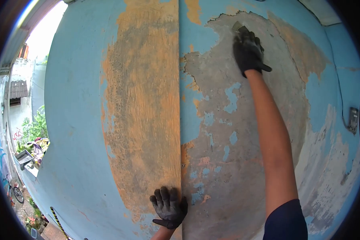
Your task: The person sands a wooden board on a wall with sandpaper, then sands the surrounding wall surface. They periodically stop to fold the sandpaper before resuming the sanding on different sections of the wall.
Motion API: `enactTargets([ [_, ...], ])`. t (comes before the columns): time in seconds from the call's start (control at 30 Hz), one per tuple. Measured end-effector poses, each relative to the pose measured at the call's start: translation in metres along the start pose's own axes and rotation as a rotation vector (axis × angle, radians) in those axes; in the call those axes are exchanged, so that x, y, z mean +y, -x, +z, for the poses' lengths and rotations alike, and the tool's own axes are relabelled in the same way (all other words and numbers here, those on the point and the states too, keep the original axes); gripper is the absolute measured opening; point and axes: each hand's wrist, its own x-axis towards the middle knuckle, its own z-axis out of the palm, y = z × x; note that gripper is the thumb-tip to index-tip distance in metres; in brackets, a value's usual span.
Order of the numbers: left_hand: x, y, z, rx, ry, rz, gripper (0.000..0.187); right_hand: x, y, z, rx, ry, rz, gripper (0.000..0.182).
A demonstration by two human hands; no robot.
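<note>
My right hand [249,50], in a black glove, reaches up to the upper right of the wall, its fingers closed around a scraper [237,26]. Only the scraper's flat, dull blade shows beyond the fingers, against bare grey plaster [244,108] below a ragged paint edge. Low down, my left hand [169,208], also in a black glove, lies on the wall with its fingers stretched out and holds nothing. It rests beside the vertical corner edge, over an orange-brown stripped strip [148,100].
Blue paint [76,120] covers the wall to the left; patches of it cling to the plaster. A socket box [353,120] with a cable is at the far right. At the left opening are a grey tray [24,157], plants [35,126] and a bicycle [16,193].
</note>
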Motion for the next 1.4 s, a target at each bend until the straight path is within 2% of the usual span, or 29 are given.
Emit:
enactTargets([
  [0.1, 0.003, -0.005, -0.005, -0.004, -0.010, -0.014, 0.081, -0.042, 0.027, -0.005, -0.058, -0.258, -0.523, 0.052],
  [0.17, 0.001, -0.013, -0.005, -0.001, 0.032, -0.019, 0.079, -0.043, 0.006, 0.019, -0.062, -0.335, -0.712, 0.052],
  [0.23, 0.003, -0.008, -0.016, -0.037, 0.073, -0.025, 0.076, 0.000, -0.045, 0.084, 0.078, -0.116, -0.554, 0.050],
  [0.27, 0.004, -0.012, -0.018, -0.013, 0.064, -0.011, 0.072, 0.014, -0.069, 0.101, 0.161, -0.004, -0.474, 0.050],
  [0.3, 0.004, -0.021, -0.018, 0.023, 0.056, 0.003, 0.068, 0.021, -0.095, 0.100, 0.177, 0.001, -0.478, 0.050],
  [0.37, 0.005, -0.040, -0.036, 0.013, 0.106, -0.007, 0.061, 0.028, -0.137, 0.083, -0.399, 0.113, 0.092, 0.053],
  [0.4, 0.006, -0.045, -0.042, -0.018, 0.151, -0.014, 0.055, 0.016, -0.138, 0.077, -0.396, 0.116, 0.087, 0.053],
  [0.5, 0.000, -0.015, -0.011, 0.106, 0.005, 0.031, 0.066, -0.048, -0.126, 0.051, 0.211, -0.118, -0.632, 0.048],
  [0.53, 0.003, -0.023, -0.012, 0.111, 0.011, 0.027, 0.066, -0.039, -0.146, 0.059, 0.213, -0.115, -0.639, 0.048],
  [0.57, 0.005, -0.021, -0.023, 0.047, 0.041, 0.014, 0.064, -0.028, -0.165, 0.067, -0.017, -0.103, -0.270, 0.048],
  [0.63, 0.009, -0.039, -0.027, 0.013, 0.065, 0.006, 0.061, -0.046, -0.184, 0.045, -0.364, 0.434, -0.190, 0.057],
  [0.67, 0.012, -0.044, -0.029, 0.094, 0.039, 0.033, 0.055, -0.049, -0.178, 0.045, -0.370, 0.429, -0.184, 0.057],
  [0.73, 0.005, -0.045, -0.031, 0.168, 0.005, 0.063, 0.049, -0.054, -0.167, 0.060, 0.429, -0.062, -0.710, 0.061],
  [0.77, 0.006, -0.050, -0.023, 0.195, 0.020, 0.057, 0.047, -0.042, -0.189, 0.075, 0.293, 0.293, -0.523, 0.058],
  [0.83, 0.008, -0.039, -0.032, 0.168, 0.044, 0.059, 0.045, -0.026, -0.182, 0.090, 0.097, 0.639, -0.321, 0.056],
  [0.9, 0.009, -0.047, -0.033, 0.153, 0.062, 0.042, 0.046, -0.034, -0.195, 0.095, 0.072, 1.042, -0.486, 0.052],
  [0.97, 0.005, -0.038, -0.032, 0.121, 0.057, 0.045, 0.046, -0.044, -0.170, 0.079, 0.285, 0.542, -0.697, 0.045],
  [1.03, 0.010, -0.043, -0.023, 0.123, 0.069, 0.041, 0.046, -0.031, -0.177, 0.057, 0.216, 0.120, -0.502, 0.041],
  [1.07, 0.010, -0.042, -0.026, 0.130, 0.050, 0.041, 0.045, -0.016, -0.176, 0.053, -0.099, 0.397, -0.218, 0.040],
  [1.1, 0.010, -0.041, -0.028, 0.145, 0.028, 0.040, 0.044, -0.017, -0.172, 0.047, -0.110, 0.404, -0.215, 0.040],
  [1.17, 0.006, -0.043, -0.021, 0.160, 0.032, 0.051, 0.045, -0.042, -0.175, 0.032, -0.286, 0.764, -0.314, 0.050],
  [1.23, 0.007, -0.031, -0.023, 0.147, 0.048, 0.057, 0.046, -0.026, -0.154, 0.052, -0.031, 0.344, -0.599, 0.065],
  [1.27, 0.006, -0.029, -0.024, 0.146, 0.019, 0.065, 0.050, -0.008, -0.150, 0.059, -0.033, 0.355, -0.592, 0.065],
  [1.33, 0.011, -0.034, -0.014, 0.162, -0.001, 0.062, 0.053, 0.029, -0.161, 0.075, 0.040, 0.292, -0.453, 0.054],
  [1.4, 0.011, -0.028, -0.018, 0.091, 0.024, 0.013, 0.059, 0.070, -0.150, 0.104, 0.069, 0.209, -0.303, 0.045],
])
